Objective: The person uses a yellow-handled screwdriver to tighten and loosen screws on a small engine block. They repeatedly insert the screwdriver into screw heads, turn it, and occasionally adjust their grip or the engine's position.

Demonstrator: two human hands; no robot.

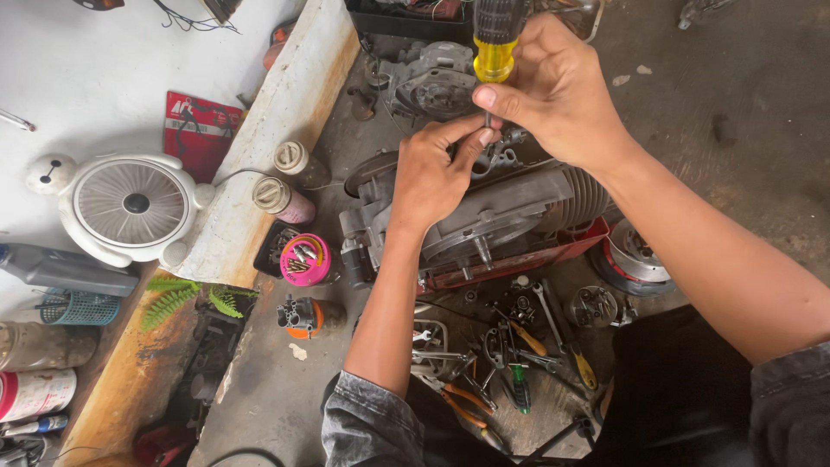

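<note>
Screwdriver point(496, 43) stands gripped in right hand point(553, 86), just above left hand point(430, 177).

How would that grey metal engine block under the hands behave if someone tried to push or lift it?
The engine block looks like thick cast metal with cooling fins, so it is probably heavy and quite stiff. It sits in a red tray, so a push would likely shift tray and block together. Its surface looks grimy, perhaps oily, so a bare grip might slip.
</note>
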